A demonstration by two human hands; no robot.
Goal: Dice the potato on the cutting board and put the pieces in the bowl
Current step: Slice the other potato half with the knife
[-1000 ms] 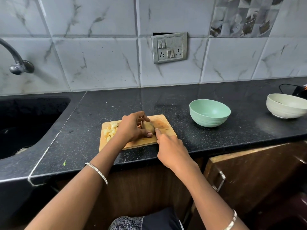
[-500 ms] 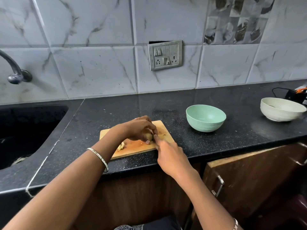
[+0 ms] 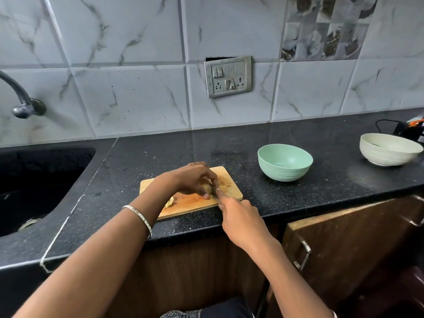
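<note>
Some dice lie on your board; none in the green bowl. Rest of potato: on board, gripped by curled fingers of your left hand. Right hand: curled on a mostly hidden knife, forefinger extended.

A person stands at a black counter. Their left hand curls over a potato on a wooden cutting board. Their right hand grips a knife, mostly hidden, beside the potato. Pale cut pieces lie under the left wrist. A green bowl sits right of the board and a cream bowl farther right.
</note>
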